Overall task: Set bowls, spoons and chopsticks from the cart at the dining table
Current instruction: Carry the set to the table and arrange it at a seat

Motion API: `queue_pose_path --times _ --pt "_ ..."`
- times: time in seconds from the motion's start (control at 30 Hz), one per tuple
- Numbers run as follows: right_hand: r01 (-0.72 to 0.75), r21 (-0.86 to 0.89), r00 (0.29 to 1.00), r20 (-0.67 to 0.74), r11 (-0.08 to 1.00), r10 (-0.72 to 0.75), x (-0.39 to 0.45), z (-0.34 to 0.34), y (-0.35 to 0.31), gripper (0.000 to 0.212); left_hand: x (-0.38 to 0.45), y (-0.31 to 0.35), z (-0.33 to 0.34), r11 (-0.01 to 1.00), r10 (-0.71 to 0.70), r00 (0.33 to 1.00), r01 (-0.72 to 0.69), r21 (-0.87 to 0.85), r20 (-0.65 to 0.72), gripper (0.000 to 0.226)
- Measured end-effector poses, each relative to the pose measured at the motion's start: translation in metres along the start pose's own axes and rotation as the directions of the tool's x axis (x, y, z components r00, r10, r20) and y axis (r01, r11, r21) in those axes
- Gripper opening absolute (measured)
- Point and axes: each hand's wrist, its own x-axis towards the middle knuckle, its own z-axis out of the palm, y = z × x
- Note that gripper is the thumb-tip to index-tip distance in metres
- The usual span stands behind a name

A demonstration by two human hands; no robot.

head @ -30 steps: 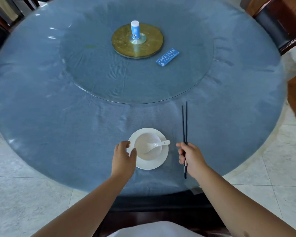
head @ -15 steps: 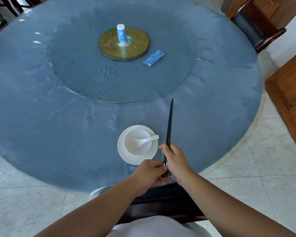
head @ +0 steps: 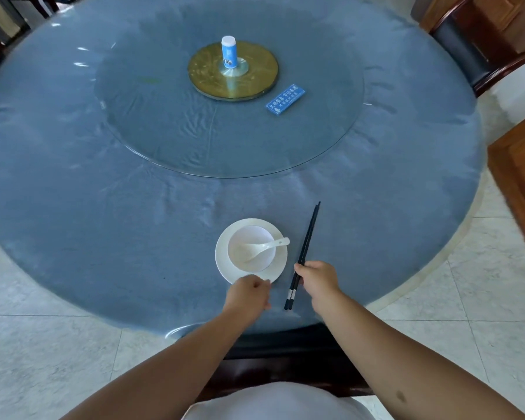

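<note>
A white bowl (head: 256, 233) stands on a white plate (head: 224, 263) near the front edge of the round blue-covered table (head: 103, 237). A white spoon (head: 267, 246) lies in the bowl, handle pointing right. Right of the plate, a pair of black chopsticks (head: 308, 234) lies on the cloth, tips pointing away. My right hand (head: 319, 278) pinches the chopsticks near their thick end. My left hand (head: 249, 294) sits at the plate's near rim, fingers curled, holding nothing that I can see.
A glass turntable (head: 225, 140) fills the table's middle, with a gold disc (head: 255, 77), a small blue-and-white bottle (head: 229, 53) and a blue card (head: 285, 99). A dark wooden chair (head: 473, 56) stands at the back right. Wooden furniture (head: 522, 165) is at the right.
My left hand has left the chopsticks' thick ends and moved left to the plate's near rim. The chopsticks now lie flat right of the plate, my right hand still on them.
</note>
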Motion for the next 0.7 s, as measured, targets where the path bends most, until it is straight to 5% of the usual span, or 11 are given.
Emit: queue_pose_path --times 0.07,0.13,0.33,0.7 --pt "0.016 -0.1 1.0 0.002 0.995 -0.016 0.009 0.007 0.0 0.03 0.011 -0.011 -0.028 0.998 0.044 0.96 -0.029 0.057 -0.277 0.023" --pt "0.068 -0.214 0.998 0.025 0.974 -0.064 0.013 0.015 -0.004 0.036 0.025 -0.017 -0.055 0.999 0.031 0.919 -0.021 0.028 -0.394 0.013" --pt "0.26 -0.604 0.966 0.152 0.753 -0.211 0.015 0.033 -0.013 0.013 0.068 -0.019 -0.075 0.997 -0.075 0.971 0.072 -0.024 -0.227 0.047" --pt "0.367 -0.628 0.92 0.137 0.686 -0.366 0.019 0.036 -0.007 0.013 0.074 -0.023 -0.075 0.999 -0.02 0.972 0.011 -0.042 -0.236 0.033"
